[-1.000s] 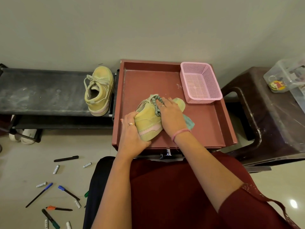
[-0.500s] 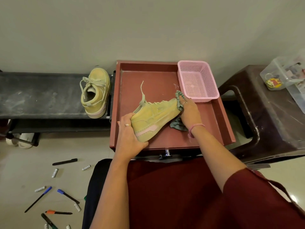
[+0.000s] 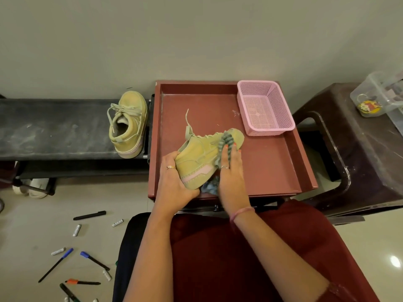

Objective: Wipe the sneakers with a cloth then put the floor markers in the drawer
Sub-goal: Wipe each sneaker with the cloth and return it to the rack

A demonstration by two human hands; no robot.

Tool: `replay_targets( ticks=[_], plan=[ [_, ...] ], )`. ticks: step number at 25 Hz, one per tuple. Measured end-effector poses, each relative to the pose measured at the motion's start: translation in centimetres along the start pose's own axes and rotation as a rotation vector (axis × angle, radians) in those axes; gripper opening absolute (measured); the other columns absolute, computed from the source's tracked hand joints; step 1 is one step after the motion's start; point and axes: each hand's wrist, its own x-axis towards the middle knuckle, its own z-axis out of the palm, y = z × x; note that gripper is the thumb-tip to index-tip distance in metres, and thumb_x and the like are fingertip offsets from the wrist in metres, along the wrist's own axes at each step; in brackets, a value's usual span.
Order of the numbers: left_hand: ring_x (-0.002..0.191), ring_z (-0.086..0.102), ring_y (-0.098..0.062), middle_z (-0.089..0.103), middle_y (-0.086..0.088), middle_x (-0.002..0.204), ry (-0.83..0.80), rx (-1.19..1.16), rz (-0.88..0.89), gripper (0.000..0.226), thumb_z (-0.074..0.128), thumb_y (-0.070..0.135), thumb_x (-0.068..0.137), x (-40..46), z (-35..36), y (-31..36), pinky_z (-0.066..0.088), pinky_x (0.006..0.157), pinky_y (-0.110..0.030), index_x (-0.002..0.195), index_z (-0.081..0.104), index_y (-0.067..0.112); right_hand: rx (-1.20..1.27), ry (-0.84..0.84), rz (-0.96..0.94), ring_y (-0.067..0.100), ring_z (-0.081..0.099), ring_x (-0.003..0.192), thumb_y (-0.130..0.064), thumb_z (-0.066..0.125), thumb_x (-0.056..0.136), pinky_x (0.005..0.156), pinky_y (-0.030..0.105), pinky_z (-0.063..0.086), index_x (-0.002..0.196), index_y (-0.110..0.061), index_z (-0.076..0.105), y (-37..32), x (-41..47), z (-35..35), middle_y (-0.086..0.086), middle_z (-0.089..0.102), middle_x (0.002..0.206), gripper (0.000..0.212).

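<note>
A yellow-green sneaker (image 3: 201, 155) lies on its side in the open reddish drawer (image 3: 270, 171). My left hand (image 3: 174, 184) grips its heel. My right hand (image 3: 231, 173) presses a grey-green cloth (image 3: 225, 144) against the sneaker's side near the toe; part of the cloth hangs below the sole. The second sneaker (image 3: 128, 125) stands on the dark bench (image 3: 54, 129) at the left. Several markers (image 3: 89, 215) and loose caps (image 3: 76, 230) lie scattered on the floor at the lower left.
A pink mesh basket (image 3: 265, 107) sits in the drawer's back right corner. A dark brown plastic stool (image 3: 357, 153) stands at the right with a clear container (image 3: 381, 94) on it. White shoes (image 3: 30, 188) rest under the bench. A wall rises behind.
My right hand slid the cloth from the sneaker's middle out to its toe and then back toward the middle. My left hand kept its grip on the heel; the lace now trails out.
</note>
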Motion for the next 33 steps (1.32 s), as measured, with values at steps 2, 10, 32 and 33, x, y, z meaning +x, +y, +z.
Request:
replay_targets(
  ticks=[2,10,32,33],
  plan=[
    [0.111,0.045,-0.013,0.038,0.004,0.12,-0.016,0.016,0.008,0.094,0.084,0.005,0.052,0.0,-0.1,0.0,0.043,0.09,-0.024,0.13,0.033,0.019,0.022,-0.021,0.116,0.03,0.006,0.145,0.002,0.037,0.091,0.118,0.041,0.013,0.15,-0.009,0.011,1.5,3.6,-1.0,0.014,0.005,0.157,0.065],
    [0.111,0.039,-0.009,0.035,0.006,0.122,-0.013,0.128,0.078,0.094,0.087,0.008,0.055,-0.5,-1.0,0.2,0.037,0.095,-0.023,0.134,0.037,0.008,-0.045,-0.19,0.124,0.023,0.021,0.142,0.007,0.042,0.088,0.117,0.035,0.02,0.149,-0.012,0.02,1.6,6.5,-4.3,0.003,0.012,0.157,0.068],
    [0.108,0.049,-0.011,0.041,0.011,0.113,0.054,0.055,-0.035,0.075,0.082,0.018,0.067,-0.3,-0.8,-1.6,0.045,0.089,-0.022,0.128,0.038,0.021,-0.242,-0.042,-0.532,0.035,0.031,0.138,-0.003,0.04,0.088,0.11,0.046,0.033,0.143,-0.004,0.033,-2.3,-4.1,0.5,0.02,0.034,0.148,0.055],
    [0.109,0.048,-0.013,0.04,0.009,0.115,0.037,0.067,-0.025,0.086,0.085,0.018,0.056,-0.2,-0.9,-1.7,0.047,0.09,-0.028,0.129,0.037,0.019,-0.273,-0.031,-0.454,0.036,0.029,0.139,-0.002,0.046,0.087,0.111,0.047,0.031,0.145,-0.004,0.029,-1.0,-2.6,0.2,0.02,0.031,0.149,0.06]
  ],
)
